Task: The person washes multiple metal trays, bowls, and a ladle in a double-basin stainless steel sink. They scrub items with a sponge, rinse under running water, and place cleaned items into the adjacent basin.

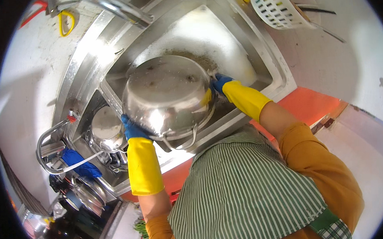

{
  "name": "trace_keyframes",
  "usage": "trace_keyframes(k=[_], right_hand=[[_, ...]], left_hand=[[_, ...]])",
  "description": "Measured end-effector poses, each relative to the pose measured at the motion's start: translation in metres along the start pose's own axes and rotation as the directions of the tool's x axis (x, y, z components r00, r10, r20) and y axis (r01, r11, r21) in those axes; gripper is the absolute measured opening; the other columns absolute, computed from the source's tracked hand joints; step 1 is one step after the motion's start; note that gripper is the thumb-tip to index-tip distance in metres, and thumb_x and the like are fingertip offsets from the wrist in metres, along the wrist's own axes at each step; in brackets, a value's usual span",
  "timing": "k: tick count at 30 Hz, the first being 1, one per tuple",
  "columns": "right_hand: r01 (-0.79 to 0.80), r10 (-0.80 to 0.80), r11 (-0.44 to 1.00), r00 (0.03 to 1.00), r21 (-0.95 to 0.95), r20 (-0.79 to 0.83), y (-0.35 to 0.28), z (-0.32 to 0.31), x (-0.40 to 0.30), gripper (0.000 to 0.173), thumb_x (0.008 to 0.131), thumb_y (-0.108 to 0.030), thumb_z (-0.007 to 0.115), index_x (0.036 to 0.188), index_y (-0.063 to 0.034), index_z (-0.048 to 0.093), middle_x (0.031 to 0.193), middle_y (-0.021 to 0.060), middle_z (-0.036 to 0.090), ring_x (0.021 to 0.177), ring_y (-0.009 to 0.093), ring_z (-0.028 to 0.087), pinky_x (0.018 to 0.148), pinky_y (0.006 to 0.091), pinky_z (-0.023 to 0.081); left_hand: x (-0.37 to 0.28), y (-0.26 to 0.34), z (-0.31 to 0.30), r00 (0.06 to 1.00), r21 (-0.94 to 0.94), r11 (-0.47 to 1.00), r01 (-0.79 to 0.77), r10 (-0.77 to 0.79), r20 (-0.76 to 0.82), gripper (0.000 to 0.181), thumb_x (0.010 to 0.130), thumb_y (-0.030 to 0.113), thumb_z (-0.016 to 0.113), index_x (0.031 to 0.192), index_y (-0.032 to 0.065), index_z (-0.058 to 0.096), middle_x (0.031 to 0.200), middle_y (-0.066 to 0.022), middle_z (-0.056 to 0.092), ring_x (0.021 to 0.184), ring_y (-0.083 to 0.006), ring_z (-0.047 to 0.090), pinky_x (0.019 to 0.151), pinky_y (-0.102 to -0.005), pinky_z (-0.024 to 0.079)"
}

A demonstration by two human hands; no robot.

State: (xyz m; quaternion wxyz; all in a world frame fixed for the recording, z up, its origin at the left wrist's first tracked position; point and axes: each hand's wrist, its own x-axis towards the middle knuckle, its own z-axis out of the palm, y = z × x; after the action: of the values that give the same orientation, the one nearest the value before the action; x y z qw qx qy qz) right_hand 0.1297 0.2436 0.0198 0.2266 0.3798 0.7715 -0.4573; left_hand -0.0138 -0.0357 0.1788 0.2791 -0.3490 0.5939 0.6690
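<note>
A large stainless steel pot point(168, 84) is tipped bottom up over the right basin of a metal sink point(266, 59). Water drops and a few dark spots mark its base. Both hands wear blue-and-yellow rubber gloves. My left hand point(133, 128) grips the pot's near left rim. At the right side my right hand point(221, 82) holds the pot by its edge. A looped metal handle point(183, 145) hangs off the rim on my side. Most of the rim and the inside are hidden beneath the pot.
In the left basin sits a smaller upturned metal pot point(108, 126). Two faucets, one chrome point(122, 10) and one curved point(43, 141), reach over the sink. A blue cloth point(80, 162) and stacked pans point(86, 195) lie at the left. A white perforated basket point(275, 7) hangs at upper right.
</note>
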Motion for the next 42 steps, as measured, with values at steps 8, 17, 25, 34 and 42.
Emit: trace_keyframes(k=[8,17,25,34,42], right_hand=[[0.392,-0.392,0.916,0.822,-0.088,-0.413,-0.004,0.025,-0.043,0.047,0.089,-0.036,0.052,0.126,-0.0069,0.052,0.128,0.0215,0.052,0.119,0.037,0.049,0.101,0.0444,0.038],[0.453,-0.549,0.835,0.731,-0.313,-0.406,-0.008,0.038,-0.171,0.015,0.080,-0.019,0.054,0.080,-0.0114,0.067,0.087,0.0113,0.067,0.084,0.030,0.062,0.096,0.0445,0.041],[0.226,-0.563,0.769,0.683,-0.599,-0.465,-0.012,0.094,-0.165,0.018,0.080,-0.014,0.052,0.089,-0.0126,0.067,0.099,0.0077,0.067,0.096,0.025,0.060,0.103,0.0407,0.035],[0.316,-0.699,0.671,0.572,-0.670,-0.430,-0.014,0.111,-0.168,0.024,0.081,-0.018,0.048,0.068,-0.0097,0.066,0.062,0.0096,0.064,0.056,0.024,0.060,0.080,0.0387,0.044],[0.667,-0.719,0.669,0.469,-0.328,-0.512,0.015,0.112,-0.129,0.042,0.096,-0.028,0.037,0.065,-0.0057,0.056,0.051,0.0086,0.054,0.044,0.019,0.050,0.056,0.0297,0.047]], left_hand=[[-0.028,0.028,-0.055,0.973,0.079,0.971,-0.224,0.218,0.077,0.069,0.094,0.057,0.037,0.142,0.0077,0.035,0.142,-0.0100,0.040,0.127,-0.0273,0.039,0.110,-0.0395,0.027],[-0.027,0.052,-0.100,0.367,0.685,-0.458,-0.567,0.604,0.708,0.053,0.100,0.024,0.035,0.146,0.0007,0.022,0.150,-0.0143,0.029,0.137,-0.0227,0.032,0.113,-0.0353,0.025],[-0.101,0.102,-0.151,0.308,0.559,-0.812,-0.167,0.496,0.812,0.049,0.100,0.018,0.031,0.143,-0.0047,0.026,0.147,-0.0201,0.032,0.133,-0.0266,0.037,0.112,-0.0358,0.027],[-0.163,0.090,-0.242,0.232,0.564,-0.207,-0.800,0.759,0.608,0.023,0.089,0.022,0.058,0.104,0.0056,0.061,0.081,-0.0069,0.060,0.070,-0.0181,0.056,0.065,-0.0315,0.047],[-0.206,0.067,-0.311,0.730,0.048,0.734,-0.677,0.662,0.169,0.025,0.092,0.032,0.060,0.086,0.0080,0.067,0.062,0.0073,0.050,0.055,-0.0026,0.042,0.051,-0.0209,0.034]])
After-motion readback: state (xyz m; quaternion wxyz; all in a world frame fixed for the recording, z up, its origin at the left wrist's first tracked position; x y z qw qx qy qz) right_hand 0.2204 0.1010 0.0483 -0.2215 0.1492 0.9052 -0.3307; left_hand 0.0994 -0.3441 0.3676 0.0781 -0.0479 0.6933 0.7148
